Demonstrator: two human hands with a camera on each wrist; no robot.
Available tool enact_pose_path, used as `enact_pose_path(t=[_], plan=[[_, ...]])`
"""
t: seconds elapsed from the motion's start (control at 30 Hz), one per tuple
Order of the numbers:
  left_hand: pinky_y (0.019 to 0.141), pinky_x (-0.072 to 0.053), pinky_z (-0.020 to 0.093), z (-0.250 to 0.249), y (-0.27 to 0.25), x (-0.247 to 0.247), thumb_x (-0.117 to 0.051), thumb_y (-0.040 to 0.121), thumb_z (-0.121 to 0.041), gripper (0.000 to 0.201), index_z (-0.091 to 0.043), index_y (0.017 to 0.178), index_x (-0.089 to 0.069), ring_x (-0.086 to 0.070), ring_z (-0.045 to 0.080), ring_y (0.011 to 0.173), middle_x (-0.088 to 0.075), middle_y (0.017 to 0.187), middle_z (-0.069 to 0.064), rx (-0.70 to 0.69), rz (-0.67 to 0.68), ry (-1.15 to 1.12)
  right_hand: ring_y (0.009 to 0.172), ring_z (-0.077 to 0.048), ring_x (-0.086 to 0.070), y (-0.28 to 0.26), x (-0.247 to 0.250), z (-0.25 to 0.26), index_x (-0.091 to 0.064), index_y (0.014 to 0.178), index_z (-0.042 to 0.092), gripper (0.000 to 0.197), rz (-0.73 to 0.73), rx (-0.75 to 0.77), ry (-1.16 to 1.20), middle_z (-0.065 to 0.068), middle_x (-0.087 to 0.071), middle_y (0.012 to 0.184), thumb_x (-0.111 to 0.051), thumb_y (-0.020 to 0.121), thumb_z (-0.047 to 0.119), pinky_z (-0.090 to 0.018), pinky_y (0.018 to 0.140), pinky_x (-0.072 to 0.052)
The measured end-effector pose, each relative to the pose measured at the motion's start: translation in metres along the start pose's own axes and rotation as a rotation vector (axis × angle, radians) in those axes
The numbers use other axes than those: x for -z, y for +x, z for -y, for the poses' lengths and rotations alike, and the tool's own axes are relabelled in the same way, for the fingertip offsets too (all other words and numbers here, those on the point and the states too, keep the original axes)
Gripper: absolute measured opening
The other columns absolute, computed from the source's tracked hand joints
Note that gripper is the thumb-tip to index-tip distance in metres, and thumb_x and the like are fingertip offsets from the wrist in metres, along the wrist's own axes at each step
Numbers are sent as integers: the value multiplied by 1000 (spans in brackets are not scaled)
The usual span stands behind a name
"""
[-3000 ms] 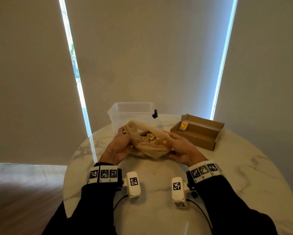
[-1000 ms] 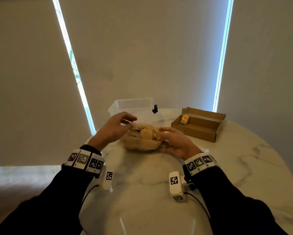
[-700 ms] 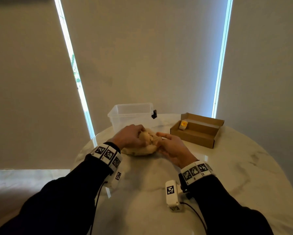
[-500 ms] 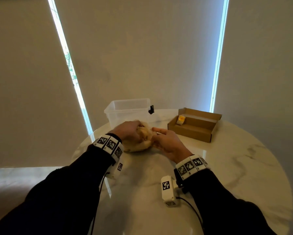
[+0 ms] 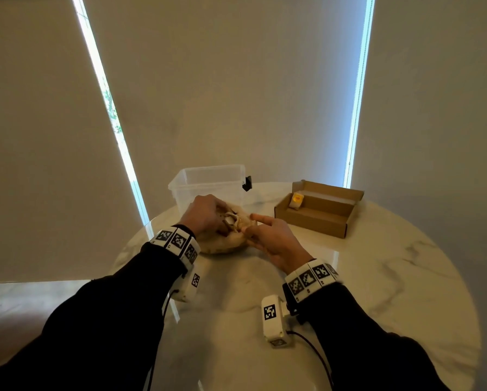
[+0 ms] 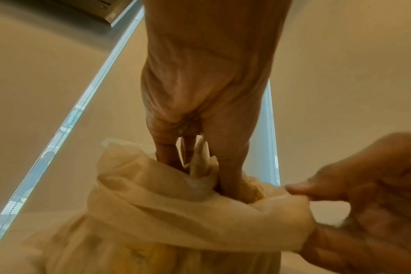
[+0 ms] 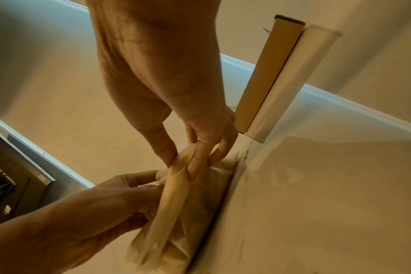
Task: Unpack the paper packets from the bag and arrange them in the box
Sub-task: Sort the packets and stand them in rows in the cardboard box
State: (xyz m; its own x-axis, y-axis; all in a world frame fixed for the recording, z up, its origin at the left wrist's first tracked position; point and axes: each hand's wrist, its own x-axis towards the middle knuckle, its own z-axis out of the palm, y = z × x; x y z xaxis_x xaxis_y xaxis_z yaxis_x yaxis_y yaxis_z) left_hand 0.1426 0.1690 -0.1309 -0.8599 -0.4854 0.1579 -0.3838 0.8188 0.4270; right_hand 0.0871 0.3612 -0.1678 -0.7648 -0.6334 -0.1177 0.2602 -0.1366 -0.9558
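Both hands work a sheer beige mesh bag (image 5: 222,244) on the round marble table (image 5: 377,277): left hand (image 5: 205,215) reaches inside, its grip hidden; right hand (image 5: 273,238) pinches the rim. Open brown cardboard box (image 5: 318,218) holds one yellow-labelled paper packet (image 5: 296,199).

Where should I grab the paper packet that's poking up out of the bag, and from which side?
Probably by its upper edge, from above. The packet stands on end in the bag's mouth, flat faces showing, so thumb and fingers can pinch either face. The left hand already reaches in that way, while the right hand pinches the rim, holding the mouth open. The thin film likely blocks side approaches.
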Motion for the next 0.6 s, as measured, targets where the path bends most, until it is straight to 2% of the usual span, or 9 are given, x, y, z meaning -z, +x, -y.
enact_pose_path(t=[0.1, 0.2, 0.27, 0.3, 0.37, 0.4, 0.47, 0.53, 0.6], plan=[[71, -42, 20, 0, 0, 16, -100, 65, -21, 50, -24, 111, -81, -62, 16, 98, -69, 99, -7, -26, -17, -60, 124, -29, -68, 5, -2, -2, -52, 154, 14, 65, -31, 1, -17, -18, -63, 145, -75, 95, -1, -32, 88, -64], [68, -43, 19, 0, -1, 37, -97, 71, -21, 44, -22, 111, -81, -63, 15, 94, -72, 100, -2, -33, -60, -112, 125, -30, -67, 8, -8, -2, -47, 157, 16, 67, -39, 5, 0, -19, -59, 148, -75, 97, 7, -34, 90, -64], [77, -49, 25, 0, -3, 52, -95, 73, -21, 41, -22, 112, -82, -66, 20, 100, -73, 102, -1, -29, -99, -149, 123, -29, -67, 9, -15, -3, -38, 162, 17, 72, -2, -9, 14, -19, -57, 151, -74, 100, 14, -35, 92, -64], [83, -50, 27, 0, -4, 58, -95, 73, -22, 41, -23, 112, -82, -67, 22, 103, -74, 103, 0, -32, -124, -163, 125, -29, -66, 9, -18, -4, -31, 165, 17, 77, 40, -22, 37, -19, -56, 153, -73, 101, 18, -39, 97, -62], [86, -48, 29, -4, -7, 68, -96, 73, -26, 42, -27, 113, -83, -67, 23, 104, -76, 103, 0, -31, -176, -199, 130, -31, -63, 8, -24, -4, -21, 168, 15, 80, 116, -54, 91, -18, -58, 150, -69, 105, 23, -50, 112, -53], [87, -47, 28, -7, -9, 72, -96, 72, -28, 44, -28, 114, -83, -66, 22, 103, -76, 104, 0, -35, -200, -219, 129, -31, -62, 7, -25, -3, -24, 167, 12, 75, 124, -54, 101, -15, -62, 143, -67, 106, 23, -52, 115, -50], [89, -47, 29, -18, -13, 77, -96, 72, -30, 45, -30, 115, -82, -64, 19, 101, -76, 105, -2, -60, -224, -283, 128, -30, -63, 6, -18, 4, -47, 154, 8, 52, 62, -20, 105, -14, -67, 129, -64, 107, 22, -50, 114, -51], [84, -50, 27, -31, -18, 72, -95, 73, -27, 41, -29, 112, -83, -67, 14, 95, -78, 103, -5, -86, -192, -364, 123, -31, -68, 11, 2, 12, -62, 137, 9, 31, -49, 34, 129, -19, -69, 127, -63, 107, 18, -46, 107, -57], [79, -54, 25, -46, -23, 54, -96, 71, -24, 38, -28, 107, -83, -70, 9, 90, -79, 97, -7, -98, -126, -407, 114, -27, -73, 17, 29, 18, -67, 126, 7, 23, -175, 87, 137, -15, -74, 124, -62, 107, 17, -40, 97, -62]])
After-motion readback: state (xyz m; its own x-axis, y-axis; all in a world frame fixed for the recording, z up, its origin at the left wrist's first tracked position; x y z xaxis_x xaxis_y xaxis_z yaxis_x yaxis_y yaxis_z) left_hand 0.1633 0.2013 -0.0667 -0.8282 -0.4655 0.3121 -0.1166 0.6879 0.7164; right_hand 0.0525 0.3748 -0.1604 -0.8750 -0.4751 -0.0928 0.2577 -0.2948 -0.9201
